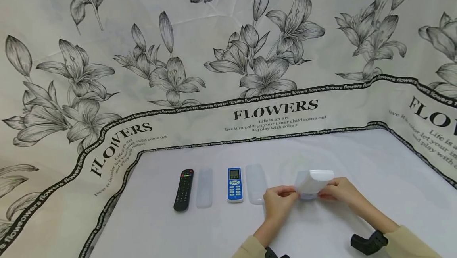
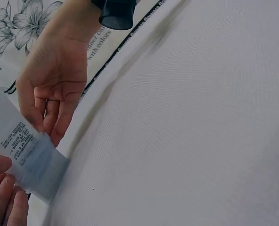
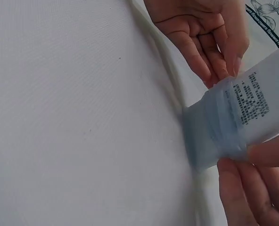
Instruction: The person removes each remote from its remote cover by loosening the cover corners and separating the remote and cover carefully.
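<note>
A white remote control (image 1: 322, 176) stands tilted up between the two hands, one end inside a translucent silicone cover (image 1: 302, 184). Printed text shows on the remote's white face in both wrist views; its buttons are out of sight. My left hand (image 1: 280, 204) pinches one side of the cover (image 3: 215, 127) between thumb and fingers. On the other side, my right hand (image 1: 339, 191) pinches the cover's edge close to the remote (image 3: 266, 94). In the left wrist view, the cover (image 2: 43, 167) looks bunched around the remote's lower end.
Left of the hands, a translucent cover (image 1: 256, 182) lies beside a blue and white remote (image 1: 235, 185). Farther left are another translucent cover (image 1: 204, 187) and a black remote (image 1: 183, 190). A flower-printed cloth (image 1: 200, 127) borders the white table (image 1: 160, 230).
</note>
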A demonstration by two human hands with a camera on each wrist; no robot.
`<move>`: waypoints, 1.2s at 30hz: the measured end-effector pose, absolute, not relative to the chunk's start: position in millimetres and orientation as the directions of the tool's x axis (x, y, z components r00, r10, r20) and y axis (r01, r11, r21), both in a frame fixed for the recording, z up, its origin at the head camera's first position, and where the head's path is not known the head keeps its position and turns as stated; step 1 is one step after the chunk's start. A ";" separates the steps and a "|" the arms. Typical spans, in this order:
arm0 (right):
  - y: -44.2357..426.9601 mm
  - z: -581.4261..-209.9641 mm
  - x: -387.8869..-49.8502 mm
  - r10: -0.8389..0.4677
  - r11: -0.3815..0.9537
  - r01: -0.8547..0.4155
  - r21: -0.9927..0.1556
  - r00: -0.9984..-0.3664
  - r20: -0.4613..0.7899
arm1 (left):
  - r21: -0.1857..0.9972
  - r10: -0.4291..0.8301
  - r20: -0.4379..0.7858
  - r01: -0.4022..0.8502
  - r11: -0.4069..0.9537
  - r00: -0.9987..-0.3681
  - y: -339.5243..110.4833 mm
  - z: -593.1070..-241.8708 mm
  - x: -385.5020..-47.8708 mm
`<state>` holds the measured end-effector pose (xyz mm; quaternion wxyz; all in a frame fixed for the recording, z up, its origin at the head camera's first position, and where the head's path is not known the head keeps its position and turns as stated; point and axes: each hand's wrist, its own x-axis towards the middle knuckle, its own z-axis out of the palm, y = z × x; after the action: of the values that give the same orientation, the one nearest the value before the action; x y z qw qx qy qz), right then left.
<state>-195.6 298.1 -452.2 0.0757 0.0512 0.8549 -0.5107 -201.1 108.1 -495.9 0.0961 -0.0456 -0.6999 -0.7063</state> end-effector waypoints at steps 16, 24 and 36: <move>310.0 -453.5 -191.9 -0.160 0.421 0.149 -0.895 -0.959 -0.235 | 0.981 -0.086 0.193 0.193 0.010 -0.977 105.0 -491.2 -198.0; 306.8 -447.2 -190.3 -0.090 0.398 0.197 -0.896 -0.964 -0.252 | 0.986 -0.083 0.158 0.153 0.065 -0.984 104.9 -488.5 -195.2; 312.9 -451.8 -196.4 -0.208 0.319 0.176 -0.931 -0.946 -0.250 | 0.999 -0.069 -0.031 -0.029 -0.041 -0.997 108.8 -483.7 -195.1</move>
<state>-196.4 312.9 -451.8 0.1645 -0.0099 0.7951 -0.5836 -195.1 108.8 -483.7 0.0139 0.0352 -0.6925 -0.7204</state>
